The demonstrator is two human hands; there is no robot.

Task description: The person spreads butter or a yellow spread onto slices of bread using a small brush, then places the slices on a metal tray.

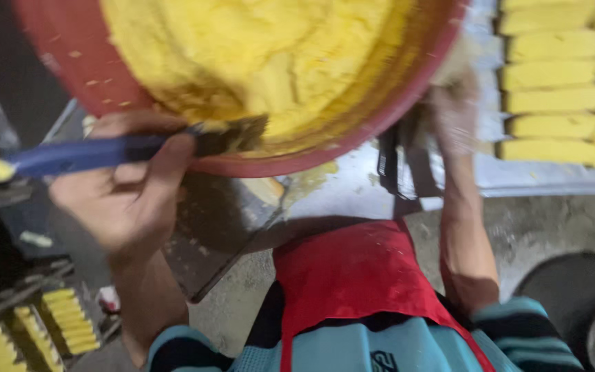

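Observation:
A big red bowl (77, 69) full of yellow dough (263, 48) fills the top of the view, tilted toward me. My left hand (129, 186) grips a blue-handled scraper (70, 155) whose dark blade reaches over the bowl's near rim into the dough. My right hand (452, 114), blurred, is up against the bowl's right edge; I cannot tell how it holds the bowl. A dark object (397, 165) hangs just below that hand. I wear a red apron (352, 275) over a teal striped shirt.
A metal tray (518, 179) at the right carries rows of yellow dough bars (552, 76). More yellow bars (70, 320) lie on racks at the lower left. A dark metal sheet (215, 234) sits under the bowl. The concrete floor (552, 220) and a dark round object (573, 296) are at the lower right.

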